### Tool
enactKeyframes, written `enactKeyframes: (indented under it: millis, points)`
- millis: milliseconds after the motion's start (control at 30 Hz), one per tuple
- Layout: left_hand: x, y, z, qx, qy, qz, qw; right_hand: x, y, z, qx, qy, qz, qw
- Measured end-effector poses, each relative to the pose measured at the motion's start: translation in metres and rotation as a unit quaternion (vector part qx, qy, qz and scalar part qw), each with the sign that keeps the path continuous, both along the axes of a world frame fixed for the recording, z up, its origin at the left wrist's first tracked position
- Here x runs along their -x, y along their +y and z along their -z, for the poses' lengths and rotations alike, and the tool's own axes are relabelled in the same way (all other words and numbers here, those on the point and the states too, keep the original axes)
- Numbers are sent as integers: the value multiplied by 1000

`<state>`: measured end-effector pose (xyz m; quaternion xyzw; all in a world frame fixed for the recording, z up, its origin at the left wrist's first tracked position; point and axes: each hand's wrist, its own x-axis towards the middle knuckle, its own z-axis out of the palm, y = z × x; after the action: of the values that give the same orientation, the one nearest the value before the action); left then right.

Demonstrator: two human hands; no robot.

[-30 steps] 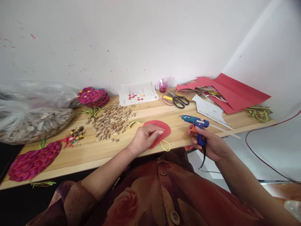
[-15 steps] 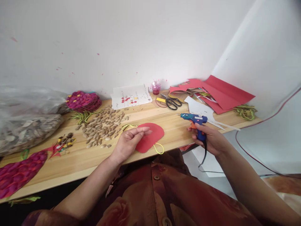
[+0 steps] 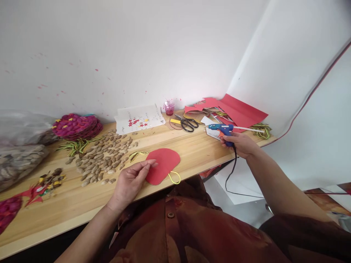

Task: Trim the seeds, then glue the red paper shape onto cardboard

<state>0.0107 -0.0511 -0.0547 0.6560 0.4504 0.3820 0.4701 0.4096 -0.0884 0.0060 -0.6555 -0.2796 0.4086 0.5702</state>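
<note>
A red paper cut-out with a yellow cord loop lies near the front edge of the wooden table. My left hand rests beside it, fingers loosely stretched, fingertips touching its left edge. My right hand is closed round the handle of a blue glue gun, held over the right part of the table with its nozzle pointing left. The gun's black cable hangs off the table edge.
A spread of brown seed shells lies left of centre. Magenta shell pieces, plastic bags, a star sticker sheet, a pink cup, scissors and red paper sheets line the back.
My right hand has carried the glue gun away to the right and farther back. My left hand has slid off the red cut-out to its left edge. The view has swung right.
</note>
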Motion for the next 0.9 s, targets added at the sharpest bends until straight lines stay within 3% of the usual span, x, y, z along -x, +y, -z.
enactKeyframes:
  millis: [500,900]
  points:
    - [-5,-6,-3,-35,22,8,999,-10,21,14,65,14,32,997]
    - [-3,-7,-1,-56,34,10,998,-5,2,13,12,94,61,994]
